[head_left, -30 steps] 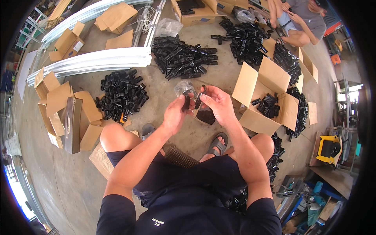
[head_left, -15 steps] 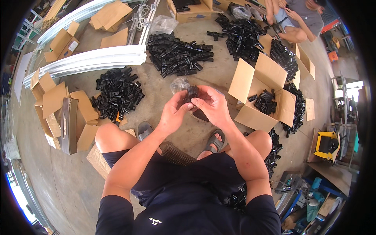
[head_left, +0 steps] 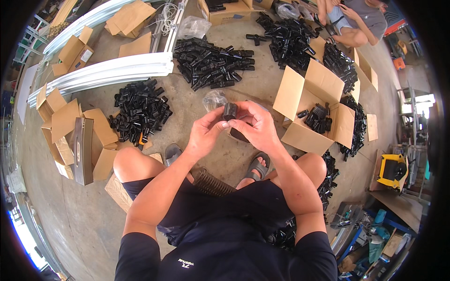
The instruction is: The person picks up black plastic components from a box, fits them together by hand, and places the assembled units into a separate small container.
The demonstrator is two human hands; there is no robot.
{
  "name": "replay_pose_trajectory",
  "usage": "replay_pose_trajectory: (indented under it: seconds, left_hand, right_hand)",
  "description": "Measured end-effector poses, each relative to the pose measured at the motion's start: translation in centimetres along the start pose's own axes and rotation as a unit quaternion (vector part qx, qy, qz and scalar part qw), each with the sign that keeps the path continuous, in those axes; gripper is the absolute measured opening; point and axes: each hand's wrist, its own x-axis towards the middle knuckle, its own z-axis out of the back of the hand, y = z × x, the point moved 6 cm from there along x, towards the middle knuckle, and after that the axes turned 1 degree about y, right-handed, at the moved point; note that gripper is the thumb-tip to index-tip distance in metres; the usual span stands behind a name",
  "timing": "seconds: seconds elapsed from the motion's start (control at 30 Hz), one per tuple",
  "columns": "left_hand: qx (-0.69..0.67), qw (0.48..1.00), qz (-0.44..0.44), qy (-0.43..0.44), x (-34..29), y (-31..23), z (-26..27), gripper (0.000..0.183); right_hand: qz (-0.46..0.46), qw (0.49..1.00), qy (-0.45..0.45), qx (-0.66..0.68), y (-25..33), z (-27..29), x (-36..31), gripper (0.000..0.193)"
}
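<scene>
Between my two hands, in front of my knees, is a short black ribbed cylindrical plastic part [head_left: 230, 111]. My left hand [head_left: 206, 133] pinches it from the left, thumb at its lower end. From the other side my right hand [head_left: 255, 126] grips it, thumb below and fingers curled behind. Just beyond my hands a crumpled clear plastic bag [head_left: 214, 100] lies on the floor. An open cardboard box [head_left: 313, 140] to the right holds several black parts [head_left: 318, 121]. A dark object [head_left: 239, 135] shows partly beneath my right hand.
Piles of black parts lie to the left [head_left: 140, 110], ahead [head_left: 213, 63] and far right [head_left: 290, 42]. More open boxes [head_left: 65, 122] and long white metal profiles [head_left: 103, 76] are at left. Another person [head_left: 358, 21] sits at the far right.
The black part has turned slightly in my fingers, so more of its side shows. Both hands stay in nearly the same place.
</scene>
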Motion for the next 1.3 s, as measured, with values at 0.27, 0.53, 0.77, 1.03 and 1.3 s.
replay_pose_trajectory:
  seconds: [0.27,0.53,0.77,1.03,1.3]
  left_hand:
    - [0.063,0.998,0.002,0.011,-0.1,0.0,0.3,0.042]
    - [0.150,0.988,-0.024,0.011,-0.1,-2.6,-1.0,0.049]
    - [0.073,0.996,-0.035,-0.038,0.0,-1.6,-0.1,0.052]
    - [0.124,0.991,-0.025,-0.047,-0.1,-1.4,0.3,0.055]
    - [0.094,0.994,-0.011,-0.060,0.3,-1.9,0.3,0.064]
  right_hand:
    - [0.024,0.998,0.026,-0.051,1.0,0.4,0.1,0.039]
    - [0.013,1.000,-0.006,0.015,-0.2,0.5,-0.1,0.037]
    - [-0.054,0.983,-0.047,0.168,-0.7,0.4,0.4,0.034]
    - [-0.076,0.982,-0.079,0.155,-1.7,0.4,0.6,0.035]
    - [-0.076,0.976,-0.086,0.186,-1.9,0.3,0.9,0.034]
